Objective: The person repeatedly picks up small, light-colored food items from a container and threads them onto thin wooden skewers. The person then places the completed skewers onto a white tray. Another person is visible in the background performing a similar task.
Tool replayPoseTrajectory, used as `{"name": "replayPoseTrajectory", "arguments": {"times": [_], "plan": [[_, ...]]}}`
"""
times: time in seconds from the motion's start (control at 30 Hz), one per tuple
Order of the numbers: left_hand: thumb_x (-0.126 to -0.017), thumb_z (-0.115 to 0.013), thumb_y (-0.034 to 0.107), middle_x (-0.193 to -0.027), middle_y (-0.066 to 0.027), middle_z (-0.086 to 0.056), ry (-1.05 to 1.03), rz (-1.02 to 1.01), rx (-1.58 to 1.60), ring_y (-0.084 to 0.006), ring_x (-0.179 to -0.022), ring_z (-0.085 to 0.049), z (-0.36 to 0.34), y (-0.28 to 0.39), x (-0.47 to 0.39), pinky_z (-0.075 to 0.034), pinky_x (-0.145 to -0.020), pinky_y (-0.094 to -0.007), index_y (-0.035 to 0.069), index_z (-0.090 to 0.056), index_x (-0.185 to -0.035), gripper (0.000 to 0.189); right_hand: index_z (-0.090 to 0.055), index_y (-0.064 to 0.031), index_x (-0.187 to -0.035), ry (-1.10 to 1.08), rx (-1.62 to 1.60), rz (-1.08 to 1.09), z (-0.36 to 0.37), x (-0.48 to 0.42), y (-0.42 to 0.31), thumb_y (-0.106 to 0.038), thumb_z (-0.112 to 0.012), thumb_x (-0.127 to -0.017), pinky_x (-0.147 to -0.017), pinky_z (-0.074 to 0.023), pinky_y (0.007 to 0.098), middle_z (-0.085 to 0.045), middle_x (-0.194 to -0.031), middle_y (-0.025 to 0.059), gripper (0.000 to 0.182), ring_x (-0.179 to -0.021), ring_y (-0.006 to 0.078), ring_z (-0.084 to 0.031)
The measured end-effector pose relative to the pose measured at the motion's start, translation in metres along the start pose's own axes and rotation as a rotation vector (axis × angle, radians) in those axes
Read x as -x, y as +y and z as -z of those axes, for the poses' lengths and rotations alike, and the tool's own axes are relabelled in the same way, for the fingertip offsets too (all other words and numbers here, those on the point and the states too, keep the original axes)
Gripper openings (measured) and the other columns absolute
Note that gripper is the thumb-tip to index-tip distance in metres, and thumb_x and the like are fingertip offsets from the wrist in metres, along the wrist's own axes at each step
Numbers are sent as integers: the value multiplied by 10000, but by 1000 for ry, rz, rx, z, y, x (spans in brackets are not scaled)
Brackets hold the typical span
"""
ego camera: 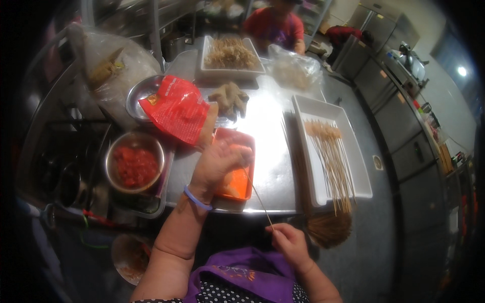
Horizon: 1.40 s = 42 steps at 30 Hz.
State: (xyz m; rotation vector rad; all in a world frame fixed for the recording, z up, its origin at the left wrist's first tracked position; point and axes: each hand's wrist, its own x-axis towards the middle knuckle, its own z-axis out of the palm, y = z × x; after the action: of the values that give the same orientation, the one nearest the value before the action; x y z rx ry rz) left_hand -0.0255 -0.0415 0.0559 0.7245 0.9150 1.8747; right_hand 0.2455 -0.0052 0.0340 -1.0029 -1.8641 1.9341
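Note:
My right hand (290, 242) pinches the lower end of a thin wooden skewer (260, 197) in front of the table edge. The skewer slants up to my left hand (219, 161), which wears a lavender wristband (197, 200). The left fingers are curled and blurred above an orange plastic tray (242, 183). Whether they hold a food piece at the skewer's tip is hidden. Pale food pieces (227, 188) lie in the tray, partly covered by the hand. To the right, a white tray (358, 166) holds several loaded skewers (327, 151), their bare ends over its near rim.
A steel bowl of red food pieces (136, 164) stands left. Behind it, a red printed bag (178, 108) leans over another steel bowl (134, 100). A skewer bundle (329, 229) sits by the table's right edge. A second white tray (231, 68) and a co-worker (274, 28) are at the back.

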Motion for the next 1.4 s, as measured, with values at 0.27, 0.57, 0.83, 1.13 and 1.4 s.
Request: {"name": "replayPoseTrajectory", "arguments": {"times": [0.27,0.57,0.83,1.13,1.4], "plan": [[-862,-578,-5,-1009,-186,-633,35,-8,-9,-221,-935,-651,2,-14,-3,-527,-837,-285,-73,-329,-1286,496,-637,2,-1041,-29,-52,-24,-6,-15,-8,-87,-557,-909,-528,-398,180,-578,-696,-10,178,-586,35,-498],[-927,-546,179,-1134,-216,-555,111,-79,-78,-238,-985,-626,-4,9,2,-522,-845,-311,-37,-278,-1323,524,-651,1,-955,183,433,413,9,-4,1,-40,-648,-820,-607,-493,239,-663,-770,95,141,-657,121,-630],[-987,-401,383,-1223,-190,-530,190,-33,-251,-238,-1004,-618,-5,22,11,-490,-861,-302,-9,-363,-1362,544,-643,-2,-962,207,144,196,27,1,-13,-55,-617,-856,-561,-461,204,-667,-777,61,121,-645,81,-598],[-977,-451,348,-1140,-151,-603,241,-102,-463,-219,-1017,-608,0,16,11,-456,-902,-330,-3,-516,-1244,446,-597,-36,-998,101,-561,-102,48,-5,-18,-140,-572,-911,-487,-411,191,-631,-777,45,138,-570,84,-538],[-948,-528,262,-1143,-131,-611,241,-85,-565,-183,-1028,-590,7,11,9,-459,-900,-335,11,-537,-1236,382,-600,-33,-1006,81,-738,-71,69,-9,-29,-148,-585,-906,-513,-472,200,-646,-791,63,153,-585,112,-582]]}}
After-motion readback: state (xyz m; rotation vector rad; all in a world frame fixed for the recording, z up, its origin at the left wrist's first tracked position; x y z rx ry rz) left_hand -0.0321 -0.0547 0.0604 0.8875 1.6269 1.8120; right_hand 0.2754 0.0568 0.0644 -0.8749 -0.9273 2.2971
